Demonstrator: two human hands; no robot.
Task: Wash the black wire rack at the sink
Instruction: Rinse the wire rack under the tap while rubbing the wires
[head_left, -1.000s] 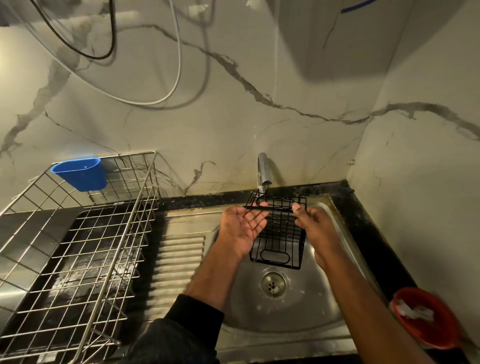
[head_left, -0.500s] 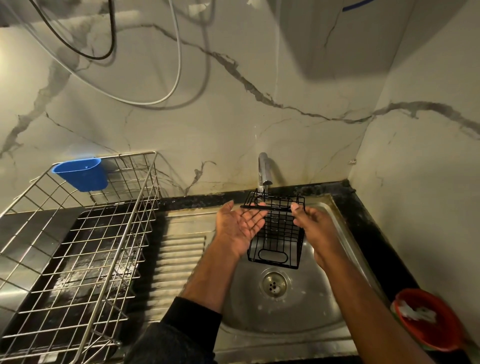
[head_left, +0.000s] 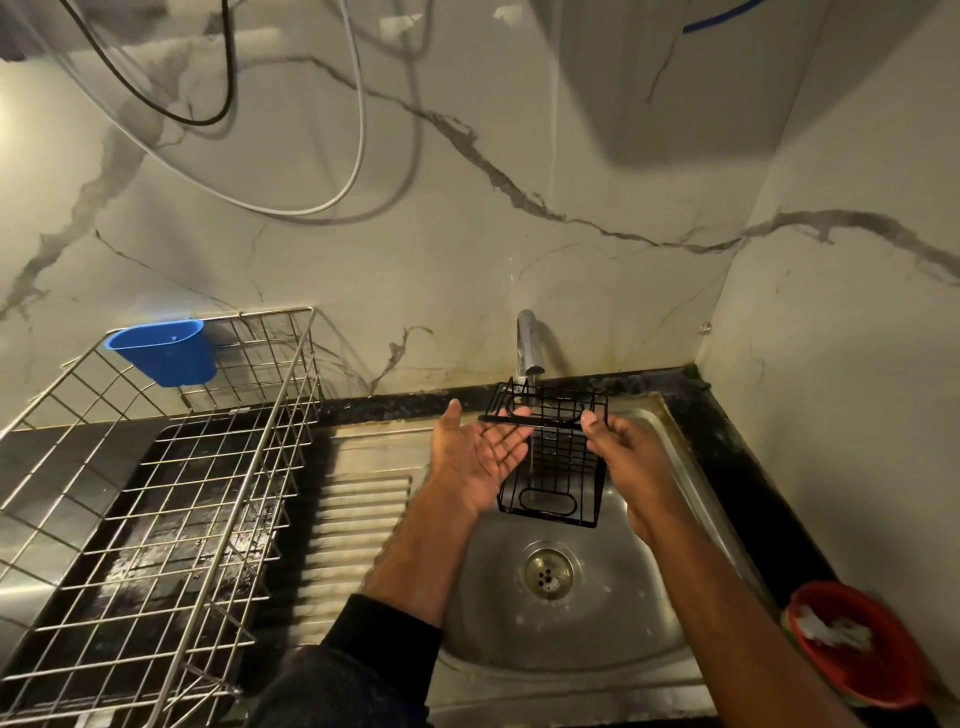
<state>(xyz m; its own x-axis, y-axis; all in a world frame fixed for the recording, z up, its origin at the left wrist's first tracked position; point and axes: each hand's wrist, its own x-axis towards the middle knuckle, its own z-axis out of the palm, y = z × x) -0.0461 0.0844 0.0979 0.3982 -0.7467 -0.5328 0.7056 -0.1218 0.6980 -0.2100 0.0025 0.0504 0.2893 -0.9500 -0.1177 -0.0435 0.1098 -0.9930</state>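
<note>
Fingers, left: fingers (head_left: 506, 441) of the left hand (head_left: 475, 462) lie straight and slightly spread, palm up, their tips against the left edge of the black wire rack (head_left: 553, 457), with one tip on its upper frame.
Fingers, right: fingers (head_left: 592, 422) of the right hand (head_left: 631, 462) curl onto the rack's right upper edge, gripping it there.
Rack: a small boxy basket of thin black wire in a grid, with a flat black strip across the top and an oval loop of wire near the lower end; it hangs tilted between both hands, above the sink bowl.
Tap: a curved, shiny metal tap (head_left: 527, 340) stands at the back wall, and a thin stream of water runs from it down through the rack.
Sink: a stainless steel sink (head_left: 597, 618), smooth and wet, has a round perforated drain (head_left: 548, 571) at the bottom and a ribbed draining board (head_left: 358, 525) to the left.
Counter: a dark, glossy counter (head_left: 727, 441) frames the sink.
Left side: a large drying basket (head_left: 156, 499) of silver wire mesh sits there, with a blue plastic cup (head_left: 166, 352) hooked on its back rim.
Right corner: a round red bowl (head_left: 857, 644) holds something white and crumpled.
Wall: pale marble-patterned wall panels (head_left: 363, 260) carry grey veins; a white cable (head_left: 358, 130) and a black cable (head_left: 228, 78) loop across them.
Sleeve: a dark sleeve (head_left: 363, 660) covers the left forearm.
</note>
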